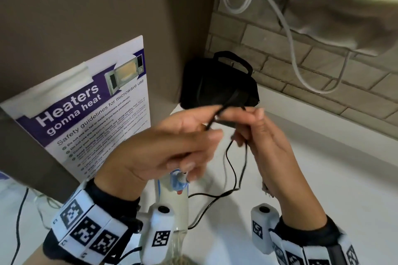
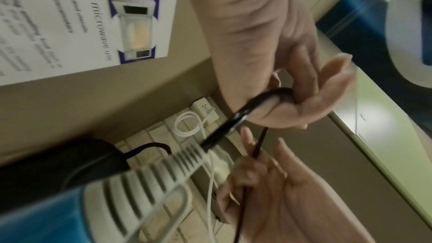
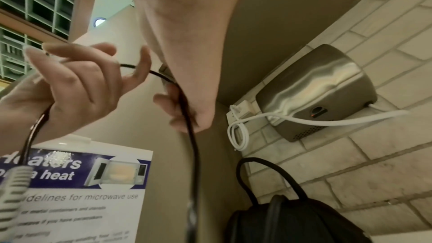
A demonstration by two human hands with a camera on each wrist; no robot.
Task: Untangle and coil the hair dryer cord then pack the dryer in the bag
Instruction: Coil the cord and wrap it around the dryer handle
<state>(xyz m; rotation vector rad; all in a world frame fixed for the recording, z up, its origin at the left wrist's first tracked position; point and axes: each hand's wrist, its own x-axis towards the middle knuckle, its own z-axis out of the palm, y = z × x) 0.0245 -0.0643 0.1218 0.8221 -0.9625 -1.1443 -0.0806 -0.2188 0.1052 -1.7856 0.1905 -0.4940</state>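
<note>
Both my hands hold the thin black cord (image 1: 233,170) up over the white counter. My left hand (image 1: 215,120) pinches it between thumb and fingers; in the left wrist view the cord (image 2: 278,92) curves round those fingers. My right hand (image 1: 247,118) grips the cord just to the right, and two strands hang down from it to the counter. The white and blue hair dryer (image 1: 174,198) is below my left hand, and its ribbed cord sleeve (image 2: 168,167) shows close to the left wrist camera. The black bag (image 1: 217,84) with a carry handle stands in the back corner behind my hands.
A microwave safety poster (image 1: 90,114) leans on the brown wall at left. A steel wall-mounted unit (image 1: 344,6) with a looped white cable (image 1: 288,28) hangs on the tiled wall at right. White counter (image 1: 323,157) stretches to the right. Another thin cable (image 1: 19,221) trails at far left.
</note>
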